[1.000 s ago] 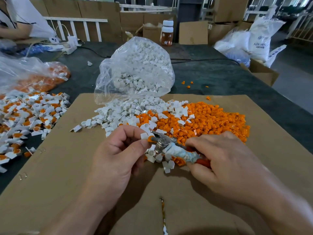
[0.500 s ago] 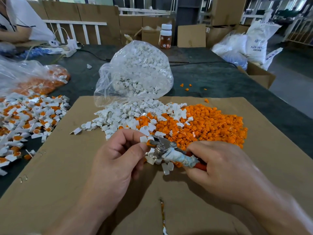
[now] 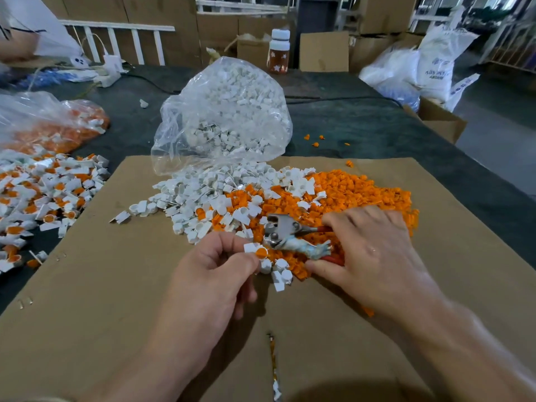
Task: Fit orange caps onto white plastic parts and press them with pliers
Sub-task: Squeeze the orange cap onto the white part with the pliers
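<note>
My left hand (image 3: 216, 274) pinches a white plastic part with an orange cap in it (image 3: 256, 250), just left of the pliers' jaws. The pliers (image 3: 285, 234) have metal jaws standing apart and a taped, red-handled grip, which my right hand (image 3: 371, 253) holds over the orange pile. A heap of loose orange caps (image 3: 356, 192) lies on the cardboard sheet (image 3: 87, 300), with loose white parts (image 3: 197, 195) spread to its left. Several white parts lie under the pliers.
A clear bag of white parts (image 3: 232, 111) stands behind the piles. At the left lie capped white parts (image 3: 43, 192) and a bag of orange caps (image 3: 58, 123). A bottle (image 3: 279, 50), cardboard boxes and white sacks (image 3: 429, 62) sit at the back. Another person's sleeve shows at far left.
The pliers' jaws have come off the part and opened, and my right hand has drawn them a little to the right. My left hand still pinches the capped part.
</note>
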The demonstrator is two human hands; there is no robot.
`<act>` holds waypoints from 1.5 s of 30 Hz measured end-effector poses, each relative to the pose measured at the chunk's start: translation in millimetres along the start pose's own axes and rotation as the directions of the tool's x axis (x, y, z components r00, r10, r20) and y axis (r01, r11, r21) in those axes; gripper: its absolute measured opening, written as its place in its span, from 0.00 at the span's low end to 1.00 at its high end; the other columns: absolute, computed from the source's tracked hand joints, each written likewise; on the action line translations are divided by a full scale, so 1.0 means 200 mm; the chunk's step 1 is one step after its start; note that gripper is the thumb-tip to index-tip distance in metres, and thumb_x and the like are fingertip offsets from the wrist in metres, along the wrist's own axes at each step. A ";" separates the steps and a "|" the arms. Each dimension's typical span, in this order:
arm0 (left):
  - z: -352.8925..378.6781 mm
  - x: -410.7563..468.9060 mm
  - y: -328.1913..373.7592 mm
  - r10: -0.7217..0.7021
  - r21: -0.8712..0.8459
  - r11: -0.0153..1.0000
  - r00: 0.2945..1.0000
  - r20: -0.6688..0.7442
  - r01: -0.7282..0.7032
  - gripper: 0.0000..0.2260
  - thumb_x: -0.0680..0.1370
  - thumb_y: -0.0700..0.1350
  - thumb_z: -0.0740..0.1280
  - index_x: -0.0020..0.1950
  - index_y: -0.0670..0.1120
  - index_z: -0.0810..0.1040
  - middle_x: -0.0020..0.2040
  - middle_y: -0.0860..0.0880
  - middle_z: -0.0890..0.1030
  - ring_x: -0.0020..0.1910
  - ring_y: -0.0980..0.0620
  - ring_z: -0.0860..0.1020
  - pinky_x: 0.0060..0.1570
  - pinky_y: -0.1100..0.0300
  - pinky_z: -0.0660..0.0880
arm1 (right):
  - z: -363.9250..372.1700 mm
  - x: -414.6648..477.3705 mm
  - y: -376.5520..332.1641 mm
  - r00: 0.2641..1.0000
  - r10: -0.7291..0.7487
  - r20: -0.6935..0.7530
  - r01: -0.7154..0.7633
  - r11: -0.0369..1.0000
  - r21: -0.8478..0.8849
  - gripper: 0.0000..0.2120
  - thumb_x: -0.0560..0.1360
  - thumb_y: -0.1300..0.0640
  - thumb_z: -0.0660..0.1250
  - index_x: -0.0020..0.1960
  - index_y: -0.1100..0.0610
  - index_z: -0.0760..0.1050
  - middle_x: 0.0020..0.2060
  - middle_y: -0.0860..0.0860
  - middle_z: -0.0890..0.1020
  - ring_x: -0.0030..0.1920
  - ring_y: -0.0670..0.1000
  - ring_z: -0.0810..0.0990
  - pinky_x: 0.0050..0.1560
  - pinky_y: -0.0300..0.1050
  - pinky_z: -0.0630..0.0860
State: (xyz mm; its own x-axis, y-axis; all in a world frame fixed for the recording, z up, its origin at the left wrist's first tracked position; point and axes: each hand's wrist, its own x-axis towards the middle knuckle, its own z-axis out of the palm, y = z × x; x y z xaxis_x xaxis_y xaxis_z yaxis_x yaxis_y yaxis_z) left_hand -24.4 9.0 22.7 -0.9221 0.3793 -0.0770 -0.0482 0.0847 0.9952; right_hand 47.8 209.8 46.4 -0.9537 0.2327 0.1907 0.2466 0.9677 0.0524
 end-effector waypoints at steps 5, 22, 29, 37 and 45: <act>0.03 -0.02 0.01 -0.012 0.082 0.997 1.000 -0.021 0.014 0.04 0.75 0.47 0.69 0.42 0.55 0.79 0.27 0.47 0.80 0.22 0.54 0.72 0.23 0.64 0.69 | 0.01 0.01 0.00 1.000 -0.016 -0.005 0.016 0.999 0.039 0.33 0.72 0.28 0.50 0.64 0.50 0.72 0.58 0.48 0.74 0.62 0.53 0.69 0.64 0.53 0.62; 0.03 -0.02 0.00 -0.004 -0.126 0.992 0.980 0.201 0.030 0.08 0.78 0.53 0.67 0.44 0.51 0.81 0.32 0.48 0.80 0.27 0.51 0.76 0.24 0.63 0.71 | -0.01 -0.03 -0.16 0.870 -0.392 -0.300 0.462 0.860 0.217 0.13 0.82 0.55 0.58 0.47 0.58 0.78 0.40 0.51 0.76 0.39 0.52 0.74 0.41 0.51 0.74; 0.00 0.00 -0.02 0.001 -0.351 0.924 0.915 0.404 0.153 0.06 0.75 0.49 0.72 0.43 0.46 0.81 0.33 0.47 0.76 0.24 0.54 0.71 0.20 0.65 0.68 | -0.03 -0.05 -0.17 0.861 -0.395 -0.322 0.498 0.784 0.371 0.12 0.81 0.56 0.57 0.44 0.59 0.75 0.37 0.51 0.74 0.38 0.50 0.71 0.38 0.48 0.72; 0.01 -0.05 -0.01 0.295 -0.042 0.955 0.927 0.232 -0.293 0.09 0.75 0.57 0.66 0.46 0.53 0.78 0.29 0.52 0.76 0.24 0.52 0.72 0.24 0.60 0.70 | -0.05 -0.08 -0.20 0.987 -0.122 0.101 -0.040 0.429 0.903 0.13 0.76 0.51 0.60 0.35 0.54 0.71 0.27 0.48 0.71 0.27 0.47 0.68 0.27 0.46 0.64; 0.04 -0.08 0.00 0.536 0.207 0.787 0.810 0.238 -0.581 0.05 0.77 0.56 0.64 0.50 0.58 0.75 0.35 0.55 0.78 0.28 0.55 0.77 0.26 0.63 0.72 | -0.05 -0.05 -0.15 0.807 -0.371 0.460 -0.539 -0.145 0.830 0.12 0.73 0.59 0.59 0.31 0.54 0.70 0.21 0.48 0.65 0.18 0.46 0.59 0.20 0.35 0.54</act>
State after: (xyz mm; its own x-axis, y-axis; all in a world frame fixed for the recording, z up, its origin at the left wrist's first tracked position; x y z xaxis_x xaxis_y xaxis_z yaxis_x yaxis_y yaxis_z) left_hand -7.2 10.6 23.8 -0.6815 0.5715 0.4570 0.5776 0.0367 0.8155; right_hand 52.0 178.0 53.2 -0.9402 -0.1267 -0.3163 0.3357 -0.1850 -0.9236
